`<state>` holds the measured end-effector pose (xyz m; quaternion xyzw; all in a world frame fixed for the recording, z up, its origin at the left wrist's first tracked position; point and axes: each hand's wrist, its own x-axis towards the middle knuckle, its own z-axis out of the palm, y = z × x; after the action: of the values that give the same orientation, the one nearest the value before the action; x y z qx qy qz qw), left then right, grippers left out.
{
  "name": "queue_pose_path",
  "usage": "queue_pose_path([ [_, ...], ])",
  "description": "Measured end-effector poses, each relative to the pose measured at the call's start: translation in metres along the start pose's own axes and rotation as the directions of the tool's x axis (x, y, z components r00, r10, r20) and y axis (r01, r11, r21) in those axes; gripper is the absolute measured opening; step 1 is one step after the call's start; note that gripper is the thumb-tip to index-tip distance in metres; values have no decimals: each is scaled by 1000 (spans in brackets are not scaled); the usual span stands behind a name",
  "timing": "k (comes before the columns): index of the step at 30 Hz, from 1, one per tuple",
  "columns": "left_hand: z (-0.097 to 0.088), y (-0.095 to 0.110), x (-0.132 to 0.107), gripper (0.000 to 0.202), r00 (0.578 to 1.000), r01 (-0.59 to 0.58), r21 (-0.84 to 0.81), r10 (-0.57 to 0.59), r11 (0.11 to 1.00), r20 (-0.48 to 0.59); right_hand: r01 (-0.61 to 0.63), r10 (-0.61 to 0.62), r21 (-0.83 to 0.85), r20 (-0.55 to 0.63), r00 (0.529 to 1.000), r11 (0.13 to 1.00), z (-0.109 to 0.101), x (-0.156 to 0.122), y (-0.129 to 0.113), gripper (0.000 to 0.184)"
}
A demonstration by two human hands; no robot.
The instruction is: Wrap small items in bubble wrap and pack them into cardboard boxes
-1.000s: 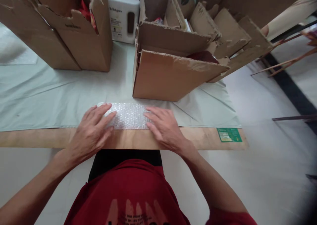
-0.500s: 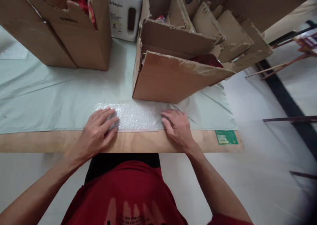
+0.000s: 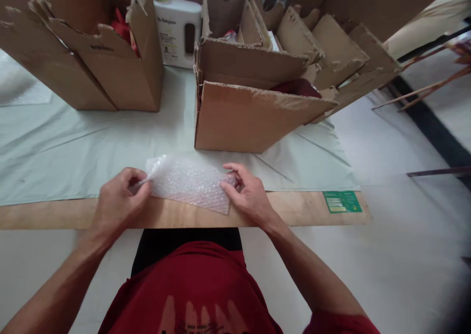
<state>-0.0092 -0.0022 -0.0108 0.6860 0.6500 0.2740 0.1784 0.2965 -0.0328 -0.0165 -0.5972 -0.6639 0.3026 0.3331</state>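
A small sheet of bubble wrap (image 3: 189, 184) lies between my hands at the front of the table, partly over the bare wooden edge. My left hand (image 3: 123, 194) pinches its left end between thumb and fingers, and that end is lifted and creased. At the opposite end my right hand (image 3: 246, 192) is closed on the right edge, thumb in front and fingers curled behind. The lower right corner of the wrap hangs toward the wooden edge.
Cardboard boxes (image 3: 253, 118) with torn rims stand behind the wrap, more cardboard boxes (image 3: 125, 79) at left. Between them is a white bottle (image 3: 176, 44). A green card (image 3: 342, 201) lies on the wooden edge (image 3: 294, 209) at right. More bubble wrap (image 3: 25, 86) is at far left.
Both hands were resting on or beside the flat bubble wrap. Now they grip its two ends, which are raised and bent, and the sheet has shifted slightly toward me.
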Motion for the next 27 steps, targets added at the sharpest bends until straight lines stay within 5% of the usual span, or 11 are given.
queue_pose_path([
  [2, -15, 8, 14, 22, 998, 60, -47, -60, 997, -12, -34, 25, 143, 67, 997, 989, 6, -18, -11, 60],
  [4, -22, 12, 36, 39, 999, 3, 1, -3, 1000, -36, -51, 16, 206, 169, 986, 977, 17, -31, -23, 68],
  [7, -11, 8, 69, 63, 992, -127, 152, 122, 980, 41, -39, -14, 187, 274, 962, 982, 35, -36, -36, 60],
  [10, 8, -4, 76, 67, 967, -252, 231, 251, 940, 35, -2, -36, 129, 289, 957, 992, 42, -28, -43, 53],
  [13, 7, -19, 42, 55, 897, -422, 202, 440, 884, -51, 32, -65, 105, 337, 939, 994, 39, -21, -43, 39],
  [15, -5, -27, 3, 56, 854, -517, 124, 520, 847, 11, 3, -51, 136, 351, 935, 991, 37, -18, -41, 30],
  [18, -19, -30, -51, 67, 799, -579, -3, 568, 815, 199, -173, 52, 310, 363, 930, 935, 38, -16, -38, 22],
  [20, -19, -26, -71, 70, 785, -586, -36, 578, 809, 223, -354, 149, 453, 426, 892, 818, 41, -14, -37, 22],
  [24, -6, -14, -68, 40, 855, -515, -57, 517, 855, 42, -510, 222, 580, 495, 840, 635, 46, -12, -37, 27],
  [27, -1, -8, -51, 18, 965, -262, -75, 262, 962, -15, -382, 206, 582, 346, 915, 718, 44, -17, -37, 33],
])
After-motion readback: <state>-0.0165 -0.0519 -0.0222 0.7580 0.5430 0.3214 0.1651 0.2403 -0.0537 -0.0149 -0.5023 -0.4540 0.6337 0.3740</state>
